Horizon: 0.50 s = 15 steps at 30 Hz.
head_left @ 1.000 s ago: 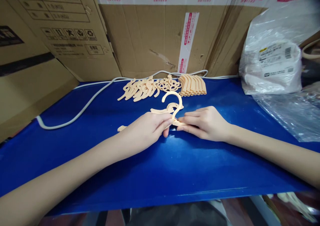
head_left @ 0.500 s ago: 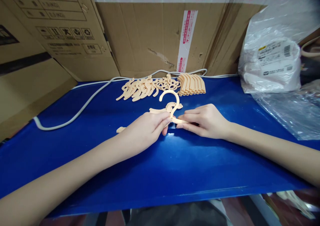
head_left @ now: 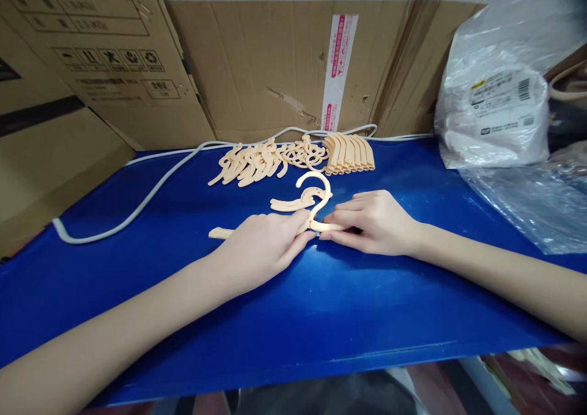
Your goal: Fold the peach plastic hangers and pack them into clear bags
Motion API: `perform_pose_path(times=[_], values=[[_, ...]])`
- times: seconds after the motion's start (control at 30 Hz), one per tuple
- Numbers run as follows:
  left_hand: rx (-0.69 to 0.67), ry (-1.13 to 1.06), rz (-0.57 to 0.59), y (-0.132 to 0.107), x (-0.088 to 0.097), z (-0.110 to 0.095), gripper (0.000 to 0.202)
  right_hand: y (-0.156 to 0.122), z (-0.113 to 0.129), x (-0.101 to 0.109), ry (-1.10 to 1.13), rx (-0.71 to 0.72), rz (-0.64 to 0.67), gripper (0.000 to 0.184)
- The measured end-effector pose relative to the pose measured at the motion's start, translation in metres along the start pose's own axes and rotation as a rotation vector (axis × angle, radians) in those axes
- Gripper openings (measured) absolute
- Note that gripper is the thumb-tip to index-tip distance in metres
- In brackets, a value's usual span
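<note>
Between my hands, low over the blue table [head_left: 348, 305], is a cream-coloured clothes hanger [head_left: 326, 196] with its hook standing up. My left hand [head_left: 270, 238] is closed around its left arm, close to the base of the hook; the end of a cream piece [head_left: 221, 233] sticks out beyond that hand. On the other side my right hand [head_left: 371, 222] pinches the right arm, most of which its fingers hide. Just behind the hook lie loose cream hanger parts [head_left: 288, 205].
At the back are a pile of flat hanger arms [head_left: 254, 163], a heap of hooks [head_left: 305, 153] and a row of curved arms [head_left: 349, 154]. A white cable [head_left: 156, 189] runs behind them along cardboard boxes [head_left: 257, 66]. Plastic-wrapped goods [head_left: 493, 115] stand at right.
Both hands still hold the hanger. Its hook has tilted and sits slightly lower, and my left hand has shifted a little left and down, its thumb now lying along the hanger's base.
</note>
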<state>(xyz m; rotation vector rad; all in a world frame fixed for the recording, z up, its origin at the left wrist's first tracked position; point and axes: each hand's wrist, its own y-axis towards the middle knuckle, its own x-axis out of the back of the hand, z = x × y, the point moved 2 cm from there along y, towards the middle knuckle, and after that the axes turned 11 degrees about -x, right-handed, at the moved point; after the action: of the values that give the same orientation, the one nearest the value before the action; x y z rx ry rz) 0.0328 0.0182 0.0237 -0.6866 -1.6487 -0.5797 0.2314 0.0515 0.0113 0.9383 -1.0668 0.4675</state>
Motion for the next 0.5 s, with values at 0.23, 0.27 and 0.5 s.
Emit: perform_pose_path(times=[0.23, 0.27, 0.5], values=[[-0.002, 0.081, 0.042, 0.0023, 0.0029, -0.0004, 0.029, 0.0019, 0.0035, 0.0007, -0.038, 0.029, -0.056, 0.034], [-0.006, 0.087, 0.043, 0.0021, 0.0029, -0.0005, 0.029, 0.0021, 0.0037, 0.0009, -0.037, 0.025, -0.065, 0.034], [-0.005, 0.078, 0.041, 0.0012, 0.0028, 0.0002, 0.029, 0.0033, 0.0040, 0.0029, -0.085, -0.048, -0.116, 0.035]])
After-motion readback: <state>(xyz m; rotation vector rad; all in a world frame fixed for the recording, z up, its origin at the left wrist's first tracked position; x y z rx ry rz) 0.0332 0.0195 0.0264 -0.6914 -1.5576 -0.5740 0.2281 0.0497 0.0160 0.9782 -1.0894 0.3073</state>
